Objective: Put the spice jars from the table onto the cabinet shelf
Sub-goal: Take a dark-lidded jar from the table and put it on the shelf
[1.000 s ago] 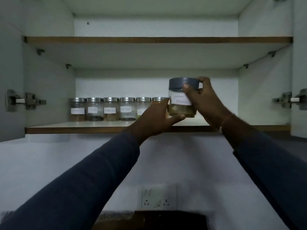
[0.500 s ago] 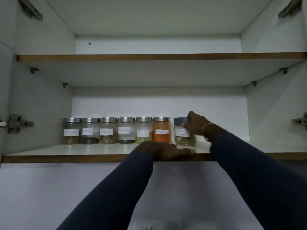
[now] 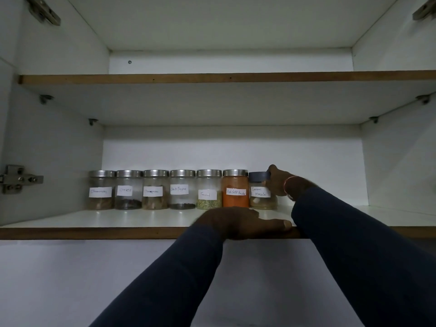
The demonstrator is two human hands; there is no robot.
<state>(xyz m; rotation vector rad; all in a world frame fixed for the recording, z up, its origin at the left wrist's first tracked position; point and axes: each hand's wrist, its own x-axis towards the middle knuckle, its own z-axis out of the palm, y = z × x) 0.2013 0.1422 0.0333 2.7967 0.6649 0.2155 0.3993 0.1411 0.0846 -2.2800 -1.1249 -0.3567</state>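
Several labelled spice jars stand in a row at the back of the lower cabinet shelf [image 3: 118,219]. The rightmost, a garam masala jar [image 3: 259,197] with a dark grey lid, stands upright on the shelf against the orange red chilli powder jar [image 3: 235,192]. My right hand [image 3: 279,182] wraps around the right side of the garam masala jar, fingers on its lid and body. My left hand [image 3: 240,223] lies flat, palm down, on the shelf's front edge and holds nothing. The other jars, such as the fennel jar [image 3: 208,191], have silver lids.
The upper shelf [image 3: 212,79] is bare. White cabinet walls close in on both sides, with a door hinge [image 3: 16,179] at the left. Bare shelf surface lies to the right of the garam masala jar.
One second ago both hands held the garam masala jar in front of the shelf. My right hand has set it at the row's right end, and my left hand has dropped onto the shelf edge.
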